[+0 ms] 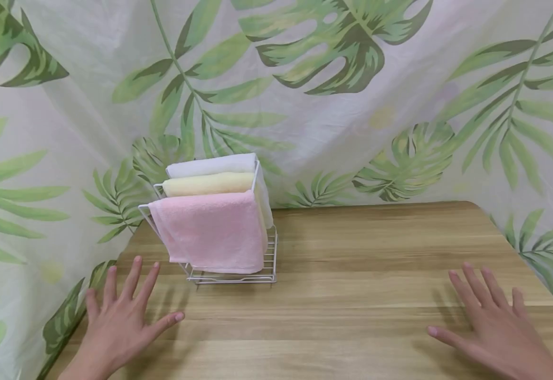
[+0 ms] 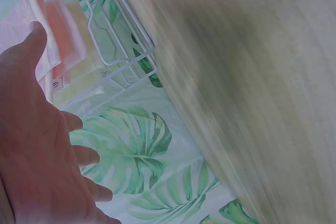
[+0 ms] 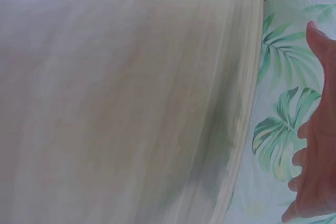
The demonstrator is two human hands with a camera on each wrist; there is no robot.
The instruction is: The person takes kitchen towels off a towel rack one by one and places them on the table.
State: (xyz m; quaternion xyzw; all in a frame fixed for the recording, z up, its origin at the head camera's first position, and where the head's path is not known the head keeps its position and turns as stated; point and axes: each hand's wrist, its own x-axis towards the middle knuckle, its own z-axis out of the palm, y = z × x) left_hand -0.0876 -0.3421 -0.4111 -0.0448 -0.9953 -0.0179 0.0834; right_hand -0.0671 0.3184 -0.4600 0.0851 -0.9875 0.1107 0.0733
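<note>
A white wire rack (image 1: pixel 270 258) stands on the left half of the table. Over its bars hang a pink towel (image 1: pixel 212 229) in front, a yellow towel (image 1: pixel 210 183) behind it and a white towel (image 1: pixel 215 164) at the back. My left hand (image 1: pixel 122 322) hovers over the table just left of and nearer than the rack, fingers spread, holding nothing. Far to the right, my right hand (image 1: pixel 495 327) is likewise spread above the table and holds nothing. The left wrist view shows the rack's wire base (image 2: pixel 113 66) beyond the left thumb, apart from it.
The wooden table (image 1: pixel 366 274) has a rounded far right corner. Behind it and along both sides hangs a leaf-print cloth (image 1: pixel 324 132), close to the table's edges. The rack stands near the far left part of the table.
</note>
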